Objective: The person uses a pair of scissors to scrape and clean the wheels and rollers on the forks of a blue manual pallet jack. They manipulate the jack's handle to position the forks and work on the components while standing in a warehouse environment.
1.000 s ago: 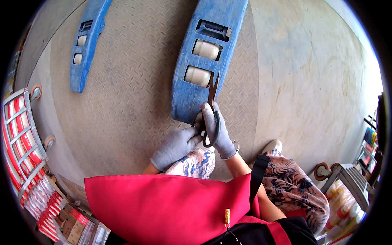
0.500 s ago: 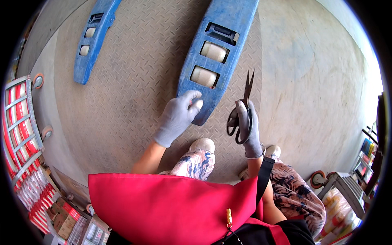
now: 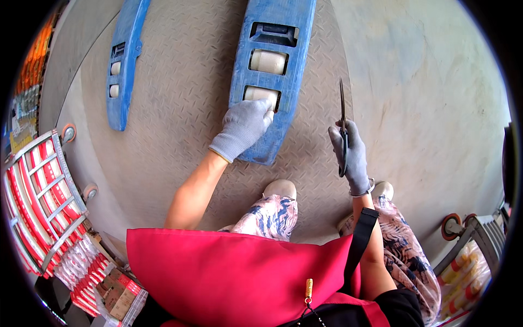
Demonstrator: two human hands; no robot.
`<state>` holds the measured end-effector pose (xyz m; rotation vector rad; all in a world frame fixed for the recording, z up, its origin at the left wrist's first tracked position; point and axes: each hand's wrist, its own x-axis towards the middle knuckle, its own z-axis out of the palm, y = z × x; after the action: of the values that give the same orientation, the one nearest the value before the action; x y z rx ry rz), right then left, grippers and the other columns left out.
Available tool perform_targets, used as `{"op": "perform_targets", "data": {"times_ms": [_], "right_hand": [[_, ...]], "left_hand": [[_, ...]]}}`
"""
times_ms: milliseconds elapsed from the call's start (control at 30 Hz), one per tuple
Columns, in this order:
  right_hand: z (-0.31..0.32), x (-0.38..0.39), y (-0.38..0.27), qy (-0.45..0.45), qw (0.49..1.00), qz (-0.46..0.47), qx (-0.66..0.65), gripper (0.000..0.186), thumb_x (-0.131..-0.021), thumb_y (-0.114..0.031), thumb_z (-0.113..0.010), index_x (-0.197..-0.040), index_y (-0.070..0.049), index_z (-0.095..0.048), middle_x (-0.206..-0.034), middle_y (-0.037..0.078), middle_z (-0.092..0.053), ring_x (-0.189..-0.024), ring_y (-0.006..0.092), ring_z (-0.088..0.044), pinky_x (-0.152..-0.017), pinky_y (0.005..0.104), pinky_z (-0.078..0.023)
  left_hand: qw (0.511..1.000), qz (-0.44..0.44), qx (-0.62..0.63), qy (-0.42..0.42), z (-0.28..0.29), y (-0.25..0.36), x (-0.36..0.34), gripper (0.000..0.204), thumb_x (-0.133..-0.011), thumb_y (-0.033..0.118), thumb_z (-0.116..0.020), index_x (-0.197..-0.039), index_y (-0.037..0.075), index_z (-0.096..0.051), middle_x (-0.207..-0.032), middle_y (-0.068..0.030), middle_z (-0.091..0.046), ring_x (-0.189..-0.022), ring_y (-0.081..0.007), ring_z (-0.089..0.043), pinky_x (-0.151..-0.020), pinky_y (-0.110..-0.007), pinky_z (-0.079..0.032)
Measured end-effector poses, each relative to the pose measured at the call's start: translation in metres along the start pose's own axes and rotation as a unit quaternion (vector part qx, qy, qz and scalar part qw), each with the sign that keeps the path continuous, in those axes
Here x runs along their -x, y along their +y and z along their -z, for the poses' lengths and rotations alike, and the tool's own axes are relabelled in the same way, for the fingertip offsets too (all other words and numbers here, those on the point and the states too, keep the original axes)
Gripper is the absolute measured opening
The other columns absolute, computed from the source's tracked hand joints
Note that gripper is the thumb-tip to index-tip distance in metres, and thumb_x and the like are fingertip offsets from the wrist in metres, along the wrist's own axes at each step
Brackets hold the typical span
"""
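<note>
My left hand [image 3: 244, 128], in a grey glove, is on the lower white roller [image 3: 259, 92] set in the larger blue fork [image 3: 270, 144]. Its fingers are curled at the roller's edge, hiding what they pinch, if anything. My right hand [image 3: 354, 152], also gloved, holds black-handled scissors [image 3: 342, 102] upright, to the right of that fork and apart from it, blades pointing away from me. Above the lower roller are a second white roller [image 3: 268, 61] and a recessed slot.
A narrower blue fork [image 3: 122, 103] lies left on the checkered metal plate [image 3: 180, 92]. Carts with red-white packs [image 3: 41, 196], cardboard boxes [image 3: 117, 294] and orange packs [image 3: 32, 60] line the left. A slatted metal cart [image 3: 476, 242] stands lower right. My feet [image 3: 280, 189] are below the larger fork.
The scissors have left the lower roller and moved right in my right hand, turning edge-on. My left hand has risen onto that roller, its fingers curling at its edge.
</note>
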<state>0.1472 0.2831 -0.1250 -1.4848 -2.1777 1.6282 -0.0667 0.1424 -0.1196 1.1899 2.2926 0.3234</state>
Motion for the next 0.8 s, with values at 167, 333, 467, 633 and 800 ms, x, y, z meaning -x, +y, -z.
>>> {"op": "perform_targets", "data": {"times_ms": [167,333,467,633,800], "right_hand": [[0.009,-0.004,0.019,0.016,0.999,0.029,0.021,0.036,-0.087,-0.027,-0.067,-0.109,-0.003,-0.053,-0.062,0.000,-0.044,-0.059,0.0082,-0.042,-0.056,0.0262,-0.041],[0.019,-0.010,0.025,0.027,0.999,0.026,0.012,0.035,-0.087,-0.027,-0.067,-0.108,-0.002,-0.053,-0.062,0.000,-0.044,-0.059,0.0084,-0.042,-0.056,0.0260,-0.041],[0.025,-0.011,0.028,0.017,0.999,0.023,0.036,0.035,-0.087,-0.028,-0.066,-0.108,-0.003,-0.053,-0.062,0.001,-0.043,-0.058,0.0087,-0.041,-0.055,0.0273,-0.040],[0.018,-0.012,0.028,0.036,0.995,0.048,0.078,0.036,-0.087,-0.029,-0.066,-0.108,-0.003,-0.053,-0.062,0.005,-0.045,-0.057,0.0133,-0.043,-0.057,0.0306,-0.041],[0.007,-0.013,0.037,0.005,0.982,0.054,0.181,0.034,-0.086,-0.023,-0.065,-0.111,-0.003,-0.052,-0.077,0.017,-0.057,-0.068,0.0288,-0.056,-0.064,0.0375,-0.046]], "left_hand": [[0.998,-0.048,-0.029,0.023,-0.011,-0.002,-0.004,0.012,-0.083,0.018,-0.061,-0.084,0.006,-0.061,-0.074,-0.0172,-0.063,-0.072,-0.0343,-0.064,-0.059,-0.044,-0.049],[0.984,-0.003,0.171,0.043,-0.020,-0.021,0.000,0.011,-0.084,0.015,-0.062,-0.089,0.005,-0.062,-0.061,-0.0051,-0.057,-0.057,-0.0152,-0.058,-0.051,-0.031,-0.045],[0.887,0.055,0.455,0.060,-0.012,-0.025,0.011,0.013,-0.088,0.017,-0.061,-0.090,0.005,-0.062,-0.060,0.0053,-0.047,-0.050,-0.0020,-0.044,-0.044,-0.020,-0.036],[0.754,0.229,0.589,0.180,0.010,-0.030,0.065,0.018,-0.090,0.021,-0.060,-0.096,0.005,-0.061,-0.060,0.0059,-0.043,-0.044,-0.0017,-0.037,-0.037,-0.018,-0.027],[0.619,0.231,0.694,0.286,-0.046,-0.037,0.119,0.025,-0.092,0.026,-0.055,-0.103,0.003,-0.056,-0.062,0.0025,-0.046,-0.051,-0.0062,-0.044,-0.043,-0.021,-0.037]]}}
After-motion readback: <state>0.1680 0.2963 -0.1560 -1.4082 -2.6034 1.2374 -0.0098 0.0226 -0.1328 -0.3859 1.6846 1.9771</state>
